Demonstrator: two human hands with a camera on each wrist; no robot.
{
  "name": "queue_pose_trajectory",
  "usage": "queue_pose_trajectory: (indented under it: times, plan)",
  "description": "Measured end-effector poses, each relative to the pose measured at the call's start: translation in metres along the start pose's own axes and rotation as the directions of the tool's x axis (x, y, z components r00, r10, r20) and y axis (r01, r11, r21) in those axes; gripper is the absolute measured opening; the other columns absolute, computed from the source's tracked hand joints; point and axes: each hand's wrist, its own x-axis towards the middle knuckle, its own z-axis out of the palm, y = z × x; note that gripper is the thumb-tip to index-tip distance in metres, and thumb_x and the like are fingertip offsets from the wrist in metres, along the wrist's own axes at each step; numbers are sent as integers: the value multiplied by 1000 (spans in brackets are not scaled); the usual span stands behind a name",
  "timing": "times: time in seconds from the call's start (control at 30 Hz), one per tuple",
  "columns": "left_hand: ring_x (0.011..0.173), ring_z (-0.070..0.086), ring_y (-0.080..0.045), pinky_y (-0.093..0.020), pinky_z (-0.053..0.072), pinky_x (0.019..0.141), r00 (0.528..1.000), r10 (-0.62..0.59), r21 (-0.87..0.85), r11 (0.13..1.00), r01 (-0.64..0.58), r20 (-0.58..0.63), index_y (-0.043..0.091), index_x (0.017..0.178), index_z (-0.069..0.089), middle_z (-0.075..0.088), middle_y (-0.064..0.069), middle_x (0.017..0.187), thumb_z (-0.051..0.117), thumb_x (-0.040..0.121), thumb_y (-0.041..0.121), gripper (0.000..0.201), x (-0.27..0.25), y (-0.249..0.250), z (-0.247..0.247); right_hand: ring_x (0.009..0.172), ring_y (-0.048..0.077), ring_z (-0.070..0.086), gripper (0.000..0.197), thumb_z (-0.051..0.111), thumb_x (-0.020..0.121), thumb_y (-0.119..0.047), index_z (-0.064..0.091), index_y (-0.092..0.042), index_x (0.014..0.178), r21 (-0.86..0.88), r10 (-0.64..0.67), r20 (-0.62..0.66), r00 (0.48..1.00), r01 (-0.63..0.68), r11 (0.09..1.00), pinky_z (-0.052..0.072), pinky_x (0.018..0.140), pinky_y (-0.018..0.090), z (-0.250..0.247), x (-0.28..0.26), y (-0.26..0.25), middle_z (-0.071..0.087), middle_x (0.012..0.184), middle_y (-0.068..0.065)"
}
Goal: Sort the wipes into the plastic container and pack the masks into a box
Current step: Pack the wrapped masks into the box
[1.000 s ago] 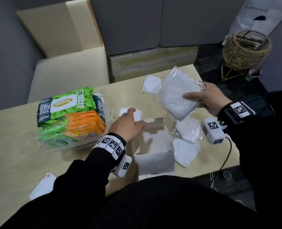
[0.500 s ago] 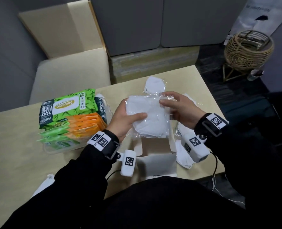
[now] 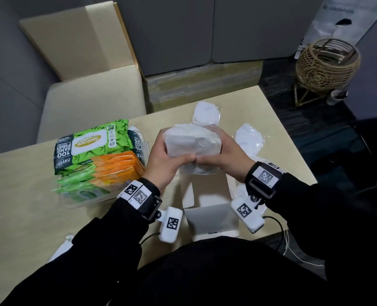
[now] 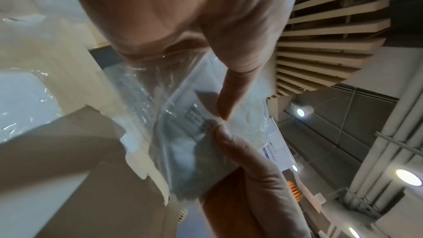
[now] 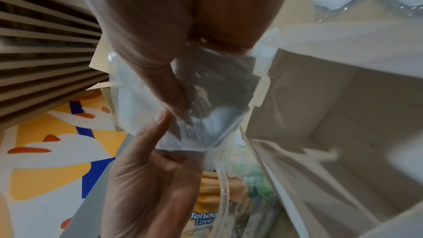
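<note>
Both of our hands are on one clear-plastic-wrapped white mask packet point(image 3: 192, 144), which we hold in the air just above the open white cardboard box point(image 3: 209, 208) on the pale wooden worktop point(image 3: 24, 217): the left hand point(image 3: 163, 161) curls round its left end and the right hand point(image 3: 228, 157) round its right end, thumbs meeting along the near edge, so each hand is clenched on the packet and neither is free. To do this step well, we judge that we should keep the packet squeezed narrow, line its long side up with the box mouth, and lower it between the raised flaps before letting go, easing the thumbs out last so the slippery film does not spring back and catch a flap. Loose wrapped white masks point(image 3: 248, 138) lie on the worktop beyond and to the right of the box, so more packing appears to remain, while the green and orange wipe packs point(image 3: 99, 160) already sit stacked in the clear plastic container point(image 3: 72, 203) to the left. Much is hard to read: the head view hides the box floor behind our hands, so we cannot tell how much is already inside; the right wrist view shows bare inner walls but is blurred; the far fingers of both hands are hidden behind the packet; and a white object at the near left worktop edge is cut off by our sleeve.
</note>
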Motion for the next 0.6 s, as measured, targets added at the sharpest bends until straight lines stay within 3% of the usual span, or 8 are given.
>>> queue_pose_trajectory:
  times: [0.13, 0.2, 0.27, 0.37, 0.43, 0.5, 0.6]
  plan:
    - [106, 67, -6, -26, 56, 88, 994, 106, 102, 989, -103, -20, 28, 121, 52, 68, 3, 115, 85, 75, -10, 68, -3, 2, -4, 109, 25, 66, 71, 84, 75, 10, 47, 0, 135, 37, -39, 6, 999, 39, 999, 57, 94, 47, 6, 4, 1, 64, 124, 24]
    - [111, 67, -8, -31, 57, 94, 994, 102, 167, 981, -97, -24, 30, 124, 50, 67, 4, 118, 87, 77, -2, 67, -6, 0, -7, 112, 26, 69, 72, 86, 76, 7, 48, -4, 137, -8, 11, 28, 1000, -11, 1000, 57, 98, 48, 2, 4, 2, 68, 124, 16]
    - [115, 66, -14, -40, 56, 100, 998, 58, 269, 962, -54, -7, 30, 128, 48, 67, 6, 122, 89, 75, 17, 69, -9, 0, -8, 116, 19, 67, 76, 94, 73, -13, 52, -16, 136, -248, 52, 7, 999, -48, 968, 55, 101, 45, -7, 1, 0, 69, 125, 2]
    - [110, 63, -17, -37, 53, 95, 999, -36, 501, 865, 27, 8, 23, 134, 45, 64, 6, 120, 90, 76, 27, 73, -10, 0, -4, 131, 20, 48, 97, 99, 58, -46, 51, -28, 140, -683, 101, -53, 993, -110, 722, 42, 112, 38, -31, -6, 4, 53, 140, -3]
    - [107, 62, -20, -33, 50, 87, 992, -114, 622, 781, 59, 50, 18, 134, 44, 64, 3, 118, 88, 77, 30, 73, -10, -1, 5, 137, 27, 37, 103, 97, 53, -57, 50, -34, 142, -808, 197, -67, 978, -169, 565, 35, 113, 39, -42, -9, 10, 41, 150, 1]
    - [104, 61, -24, -33, 47, 79, 972, -212, 718, 692, 78, 98, 14, 134, 42, 62, 0, 113, 86, 79, 31, 72, -8, -6, 14, 131, 28, 44, 95, 96, 56, -53, 51, -35, 138, -841, 307, -59, 950, -213, 498, 41, 108, 39, -47, -11, 20, 41, 150, 4]
    - [86, 59, -22, -32, 41, 61, 935, -332, 834, 547, 80, 128, 11, 129, 41, 61, -4, 101, 79, 79, 31, 66, -3, -9, 23, 98, 24, 62, 66, 90, 69, -26, 54, -32, 124, -805, 433, -94, 897, -324, 497, 59, 79, 41, -49, -10, 28, 53, 133, 6]
